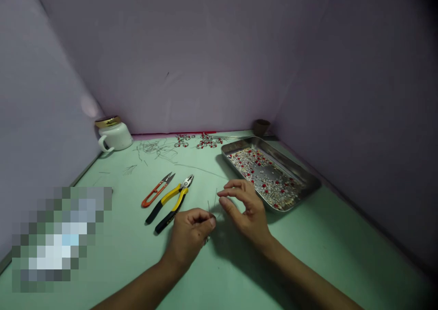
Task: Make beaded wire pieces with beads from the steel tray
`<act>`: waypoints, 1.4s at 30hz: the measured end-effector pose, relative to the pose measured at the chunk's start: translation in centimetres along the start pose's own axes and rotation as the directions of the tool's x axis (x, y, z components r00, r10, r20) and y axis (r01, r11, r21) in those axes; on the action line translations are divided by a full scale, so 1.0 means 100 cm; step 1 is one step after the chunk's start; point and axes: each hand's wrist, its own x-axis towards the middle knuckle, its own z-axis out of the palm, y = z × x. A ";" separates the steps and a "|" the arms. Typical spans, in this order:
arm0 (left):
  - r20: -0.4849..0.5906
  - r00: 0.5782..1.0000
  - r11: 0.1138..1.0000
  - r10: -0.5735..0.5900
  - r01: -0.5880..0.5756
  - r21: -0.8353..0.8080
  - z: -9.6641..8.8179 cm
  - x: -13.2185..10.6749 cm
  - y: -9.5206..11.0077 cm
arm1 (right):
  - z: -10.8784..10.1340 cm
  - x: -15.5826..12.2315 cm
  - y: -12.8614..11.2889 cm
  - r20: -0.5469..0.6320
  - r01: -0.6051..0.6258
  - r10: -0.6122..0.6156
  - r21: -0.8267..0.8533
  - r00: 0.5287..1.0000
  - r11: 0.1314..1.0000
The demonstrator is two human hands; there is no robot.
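Note:
My left hand (190, 234) is closed in a pinch on a thin wire (208, 206) that sticks up from its fingertips. My right hand (244, 208) hovers just to the right of it, fingers curved and apart, nothing visible in them. Both hands are over a pale green table (308, 246). Yellow-and-black pliers (170, 203) lie just left of my left hand, with orange thread snips (157, 190) beside them. A steel tray (310, 178) of small silver and red beads sits right of my right hand.
A white mug with a gold lid (113, 135) stands at the back left. Loose wire pieces (155, 148) and finished bead clusters (207, 141) lie along the back edge, near a small dark cup (260, 126). Purple walls close in the table.

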 end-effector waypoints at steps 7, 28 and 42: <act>-0.012 0.998 0.996 0.056 -0.055 0.071 0.002 -0.002 0.001 | -0.003 0.013 -0.010 0.242 0.124 -0.063 -0.247 0.968 0.961; -0.029 0.996 0.995 -0.081 0.079 -0.063 -0.004 0.001 -0.004 | -0.109 0.121 0.054 0.210 -0.254 0.401 -0.502 0.892 0.827; -0.144 0.980 0.984 -0.137 0.119 -0.131 0.006 -0.002 0.007 | -0.099 0.101 0.105 0.502 0.085 0.184 -0.465 0.845 0.881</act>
